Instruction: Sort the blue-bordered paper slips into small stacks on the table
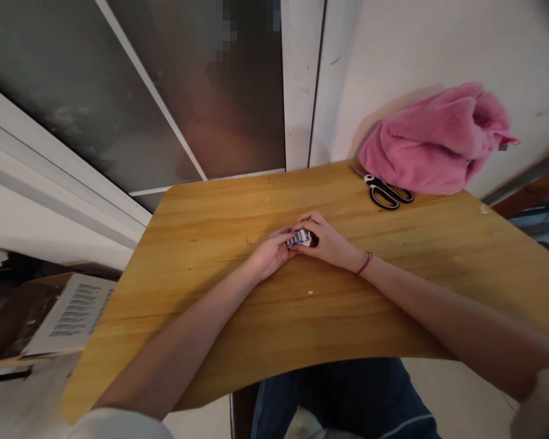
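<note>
Over the middle of the wooden table (210, 244), both hands meet around a small white-and-blue printed packet (302, 236) with a dark red part at its right end. Its exact kind is not clear, since fingers cover much of it. My left hand (271, 255) grips the left end, thumb on top. From the right, my right hand (328, 239) curls its fingers and thumb around the far and near sides. A thin red string bracelet circles the right wrist.
Black-handled scissors (384, 192) lie at the back right beside a pink plush bag (430, 143) that leans on the wall. A tiny white scrap (310, 292) lies nearer me. Frosted door panels (238, 110) stand behind the table; an open cardboard box (68, 311) is at left.
</note>
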Tool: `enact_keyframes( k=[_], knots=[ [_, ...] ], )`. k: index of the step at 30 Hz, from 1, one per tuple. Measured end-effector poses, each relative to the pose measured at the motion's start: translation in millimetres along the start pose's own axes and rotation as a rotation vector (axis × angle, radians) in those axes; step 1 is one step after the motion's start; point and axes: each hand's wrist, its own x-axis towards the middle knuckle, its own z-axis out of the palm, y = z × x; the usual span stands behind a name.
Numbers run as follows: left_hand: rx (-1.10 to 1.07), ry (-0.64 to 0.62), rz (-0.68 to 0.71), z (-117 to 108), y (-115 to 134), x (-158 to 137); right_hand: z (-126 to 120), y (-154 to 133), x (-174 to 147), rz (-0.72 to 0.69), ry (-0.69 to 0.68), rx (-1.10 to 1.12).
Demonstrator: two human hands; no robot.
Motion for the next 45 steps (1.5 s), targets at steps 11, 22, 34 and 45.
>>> enact_keyframes(
  k=[11, 22, 34, 45],
  knots=[
    [-0.014, -0.032, -0.003, -2.6, 1.7, 0.4, -7.3, -9.1, 2.9, 0.028, 0.072, 0.061],
    [-0.085, 0.026, -0.027, -3.1, 7.4, 4.8, -7.5, -7.2, 1.6, 0.096, 0.205, 0.136],
    [-0.179, 0.198, 0.005, -10.3, 13.7, 8.4, -6.3, 4.0, 2.2, 0.257, 0.375, 0.249],
    [-0.199, 0.189, 0.052, -12.0, 12.7, 10.5, -9.3, -4.2, 2.6, 0.193, 0.272, 0.090]
  ],
)
